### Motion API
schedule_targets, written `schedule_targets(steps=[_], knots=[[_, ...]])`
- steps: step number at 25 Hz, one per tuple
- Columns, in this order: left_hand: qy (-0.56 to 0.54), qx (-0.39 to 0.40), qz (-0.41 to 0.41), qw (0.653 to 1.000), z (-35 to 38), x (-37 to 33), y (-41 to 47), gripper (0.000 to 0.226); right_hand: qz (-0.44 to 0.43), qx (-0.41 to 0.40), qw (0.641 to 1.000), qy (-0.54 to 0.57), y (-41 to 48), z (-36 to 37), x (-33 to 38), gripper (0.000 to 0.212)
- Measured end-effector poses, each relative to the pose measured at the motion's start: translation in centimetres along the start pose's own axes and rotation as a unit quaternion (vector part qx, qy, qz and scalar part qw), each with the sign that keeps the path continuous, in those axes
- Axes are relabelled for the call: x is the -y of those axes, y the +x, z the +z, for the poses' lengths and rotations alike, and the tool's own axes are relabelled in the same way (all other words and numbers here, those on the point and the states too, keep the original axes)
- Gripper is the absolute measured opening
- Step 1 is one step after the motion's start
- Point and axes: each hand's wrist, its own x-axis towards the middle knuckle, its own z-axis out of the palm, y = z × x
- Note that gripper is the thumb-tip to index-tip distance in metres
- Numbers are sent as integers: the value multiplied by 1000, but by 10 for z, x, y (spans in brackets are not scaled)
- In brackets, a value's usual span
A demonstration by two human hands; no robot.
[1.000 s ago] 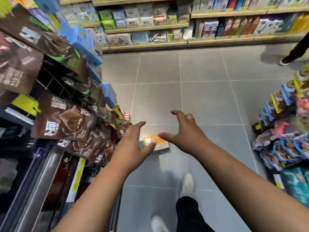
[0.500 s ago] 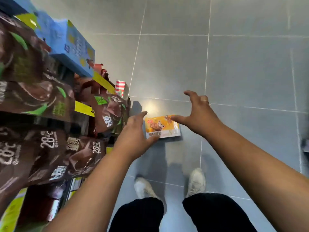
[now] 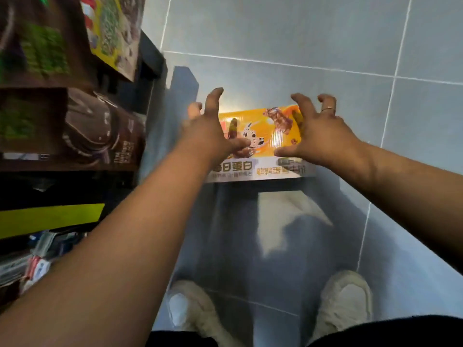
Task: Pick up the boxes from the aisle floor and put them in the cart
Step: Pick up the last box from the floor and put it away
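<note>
Reads "日蛋白" in brown on the white band along the near edge of the orange box, with orange characters beside it too blurred to make out. Shows a spotted dog and brown meaty chunks on the glossy face above. Lies flat on the grey tiled floor at the centre of the frame, near the dark shelf base at left, not yet lifted. Straddled at its left end by the left hand, fingers spread and hooked past the far edge, thumb laid over the print. Bracketed at its right end by the right hand, wearing a ring, fingers clawed over the far corner, thumb low on the orange face. Cannot tell whether either hand has closed a firm grip. Along the left of the frame, brown packs printed with chocolate swirls, lettering smeared by blur, above a yellow-green strip. At the bottom, pale shoes planted apart on the tiles. Against half a second ago, looms far larger and nearer, with both hands now reaching over the box's ends instead of hovering at its sides.
</note>
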Motion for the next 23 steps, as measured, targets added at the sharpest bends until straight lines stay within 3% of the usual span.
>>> schedule_targets(steps=[5,8,13,17,23], knots=[[-40,62,-63,995,44,34,44,133,12,19,999,30,45,31,-16,126],[-106,79,-70,989,54,44,44,133,10,40,997,63,52,35,-14,124],[-105,55,-51,992,43,35,32,130,25,34,996,78,36,30,-7,116],[-87,43,-24,995,-8,14,-10,128,41,29,993,103,-21,-19,9,114],[-107,22,-24,994,-140,-37,-131,125,32,24,995,87,-144,-155,58,115]])
